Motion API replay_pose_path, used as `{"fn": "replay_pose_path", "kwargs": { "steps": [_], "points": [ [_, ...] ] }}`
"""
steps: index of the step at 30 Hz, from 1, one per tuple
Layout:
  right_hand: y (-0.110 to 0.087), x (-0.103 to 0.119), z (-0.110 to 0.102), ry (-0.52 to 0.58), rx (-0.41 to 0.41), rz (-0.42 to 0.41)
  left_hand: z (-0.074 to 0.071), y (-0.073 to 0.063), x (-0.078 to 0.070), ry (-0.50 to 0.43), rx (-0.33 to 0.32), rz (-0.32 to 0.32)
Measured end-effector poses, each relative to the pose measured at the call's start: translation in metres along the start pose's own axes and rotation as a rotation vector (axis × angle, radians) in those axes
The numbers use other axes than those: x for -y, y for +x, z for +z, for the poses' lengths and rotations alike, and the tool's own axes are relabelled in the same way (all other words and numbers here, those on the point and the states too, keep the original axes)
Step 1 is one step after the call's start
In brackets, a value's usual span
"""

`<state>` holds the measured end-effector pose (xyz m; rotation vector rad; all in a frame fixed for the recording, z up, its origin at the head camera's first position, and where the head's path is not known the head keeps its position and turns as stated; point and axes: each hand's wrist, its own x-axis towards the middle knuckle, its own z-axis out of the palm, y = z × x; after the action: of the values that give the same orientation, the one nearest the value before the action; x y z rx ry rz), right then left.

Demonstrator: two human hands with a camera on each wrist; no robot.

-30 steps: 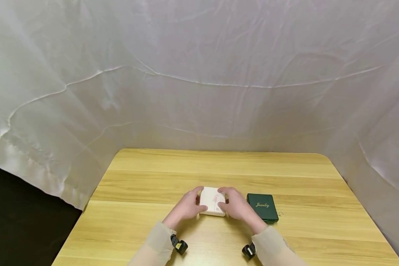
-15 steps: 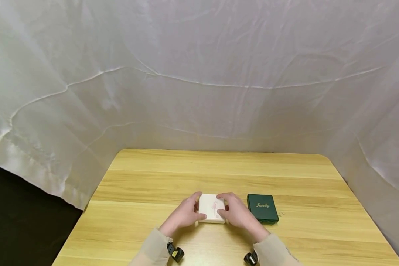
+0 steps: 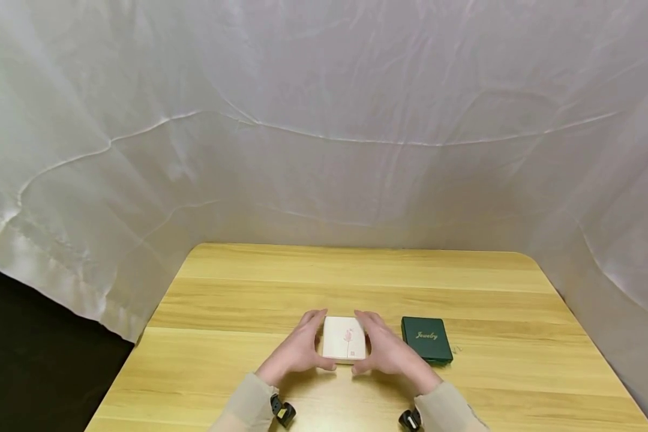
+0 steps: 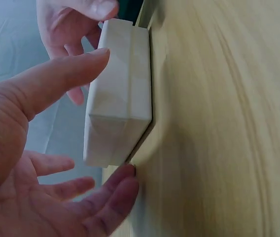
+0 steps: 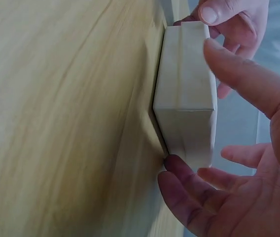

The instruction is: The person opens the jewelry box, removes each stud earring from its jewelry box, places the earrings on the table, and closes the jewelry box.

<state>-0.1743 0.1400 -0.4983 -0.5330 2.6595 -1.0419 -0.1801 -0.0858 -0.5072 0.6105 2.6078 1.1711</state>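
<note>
A square white box [image 3: 337, 338] with a pink flower printed on its lid lies flat on the wooden table. My left hand [image 3: 298, 349] stands at its left side, fingers spread and loosely bent, the thumb near the front edge. On the other side my right hand [image 3: 384, 350] mirrors this. In the left wrist view, a gap shows between the palm and the box [image 4: 125, 74], with the fingertips low by its far corner. The right wrist view likewise has the fingers stretched beside the box [image 5: 187, 74], not wrapped round it.
A dark green box [image 3: 426, 342] with gold "Jewelry" lettering lies to the right of my right hand. The wooden table [image 3: 237, 300] has a pale cloth [image 3: 324, 180] hanging behind it and along its sides. Each wrist wears a small black camera.
The white box came nearer to me, then stopped on the table. Both thumbs have slid off its lid toward the front, and the hands have loosened from its sides.
</note>
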Motion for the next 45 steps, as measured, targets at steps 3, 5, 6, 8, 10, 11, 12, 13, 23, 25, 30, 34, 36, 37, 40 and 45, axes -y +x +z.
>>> {"fn": "replay_pose_path", "kwargs": {
  "steps": [3,5,6,8,10,11,12,13,23,25,30,34,36,37,40,45],
  "points": [
    [0.002,0.001,0.001,-0.013,0.017,-0.009,0.0,0.003,0.0,0.028,0.014,0.004],
    [0.004,0.002,0.002,-0.014,0.025,-0.017,0.0,0.004,0.0,0.048,0.023,0.003],
    [0.004,0.002,0.003,-0.014,0.025,-0.021,0.0,0.005,0.001,0.058,0.029,0.005],
    [0.006,0.002,0.003,-0.018,0.024,-0.027,0.001,0.007,0.002,0.071,0.038,0.007],
    [0.007,0.002,0.003,-0.018,0.021,-0.029,0.001,0.008,0.003,0.079,0.045,0.013],
    [0.007,0.002,0.003,-0.02,0.021,-0.028,0.001,0.008,0.003,0.079,0.047,0.016],
    [0.007,0.002,0.003,-0.025,0.02,-0.031,0.002,0.008,0.004,0.079,0.048,0.018],
    [0.008,0.002,0.003,-0.031,0.02,-0.034,0.002,0.008,0.004,0.077,0.049,0.018],
    [0.009,-0.002,0.003,-0.035,0.009,-0.032,0.006,0.009,0.006,0.074,0.024,-0.001],
    [0.008,-0.002,0.003,-0.028,0.008,-0.028,0.007,0.009,0.006,0.083,0.017,-0.012],
    [0.008,-0.002,0.004,-0.019,-0.004,-0.016,0.007,0.009,0.006,0.087,0.014,-0.011],
    [0.008,-0.002,0.005,-0.027,-0.02,-0.009,0.007,0.009,0.005,0.079,0.014,-0.016],
    [0.008,-0.003,0.005,-0.027,-0.024,-0.01,0.008,0.009,0.005,0.075,0.01,-0.016],
    [0.008,-0.003,0.005,-0.028,-0.024,-0.011,0.009,0.009,0.004,0.072,0.008,-0.016],
    [0.008,-0.003,0.005,-0.022,-0.024,-0.015,0.01,0.009,0.002,0.071,0.002,-0.014],
    [0.007,-0.005,0.005,-0.026,-0.021,-0.018,0.011,0.01,0.003,0.067,-0.008,-0.021]
  ]
}}
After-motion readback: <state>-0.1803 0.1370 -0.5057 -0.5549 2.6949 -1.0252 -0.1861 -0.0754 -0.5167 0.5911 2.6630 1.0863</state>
